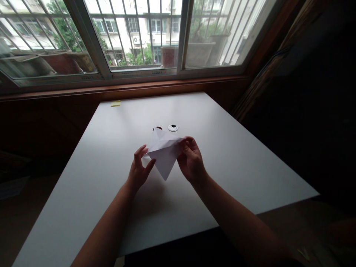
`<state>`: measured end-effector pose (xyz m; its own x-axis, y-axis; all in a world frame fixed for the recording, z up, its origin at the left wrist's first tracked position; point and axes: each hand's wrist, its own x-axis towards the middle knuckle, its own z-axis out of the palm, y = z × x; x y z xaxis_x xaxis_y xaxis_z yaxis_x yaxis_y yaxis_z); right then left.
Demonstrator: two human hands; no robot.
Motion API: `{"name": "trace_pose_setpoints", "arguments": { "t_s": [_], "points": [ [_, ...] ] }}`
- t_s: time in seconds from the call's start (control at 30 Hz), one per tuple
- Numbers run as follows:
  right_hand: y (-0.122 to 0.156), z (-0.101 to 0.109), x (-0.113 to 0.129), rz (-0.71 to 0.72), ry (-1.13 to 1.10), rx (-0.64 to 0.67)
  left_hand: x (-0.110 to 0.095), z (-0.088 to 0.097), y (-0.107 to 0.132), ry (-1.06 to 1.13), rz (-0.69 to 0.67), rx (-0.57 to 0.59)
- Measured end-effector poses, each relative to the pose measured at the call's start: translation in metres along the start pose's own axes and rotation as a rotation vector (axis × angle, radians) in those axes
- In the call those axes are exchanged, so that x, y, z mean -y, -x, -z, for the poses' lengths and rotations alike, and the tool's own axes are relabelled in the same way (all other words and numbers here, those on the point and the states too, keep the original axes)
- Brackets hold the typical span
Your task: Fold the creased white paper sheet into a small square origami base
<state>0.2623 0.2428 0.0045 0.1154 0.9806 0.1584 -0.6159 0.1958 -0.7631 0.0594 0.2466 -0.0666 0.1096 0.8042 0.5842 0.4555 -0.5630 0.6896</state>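
A folded white paper, shaped like a pointed triangle with its tip down, is held above the white table. My left hand pinches its left corner between thumb and fingers. My right hand grips its right upper corner with curled fingers. Both hands are raised over the middle of the table.
Just behind the paper lie a small white round object and a dark round spot. A small yellow piece lies near the far edge. Beyond is a wooden sill and a barred window; a curtain hangs at right.
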Motion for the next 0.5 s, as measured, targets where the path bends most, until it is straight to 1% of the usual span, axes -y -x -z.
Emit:
{"name": "trace_pose_setpoints", "arguments": {
  "t_s": [0.1, 0.2, 0.27, 0.37, 0.5],
  "points": [
    [-0.005, 0.003, -0.004, -0.015, -0.048, -0.054, 0.002, -0.002, 0.002, 0.078, 0.040, 0.022],
    [-0.008, 0.004, -0.007, -0.036, -0.092, -0.111, 0.003, -0.004, 0.003, 0.138, 0.045, 0.043],
    [-0.008, 0.005, -0.009, -0.049, -0.117, -0.127, 0.002, -0.005, 0.003, 0.173, 0.039, 0.057],
    [-0.007, 0.007, -0.015, -0.063, -0.111, -0.128, -0.002, -0.007, 0.002, 0.211, 0.032, 0.054],
    [-0.002, 0.010, -0.023, -0.054, -0.052, -0.077, -0.003, -0.008, 0.001, 0.216, 0.003, -0.003]
  ]
}}
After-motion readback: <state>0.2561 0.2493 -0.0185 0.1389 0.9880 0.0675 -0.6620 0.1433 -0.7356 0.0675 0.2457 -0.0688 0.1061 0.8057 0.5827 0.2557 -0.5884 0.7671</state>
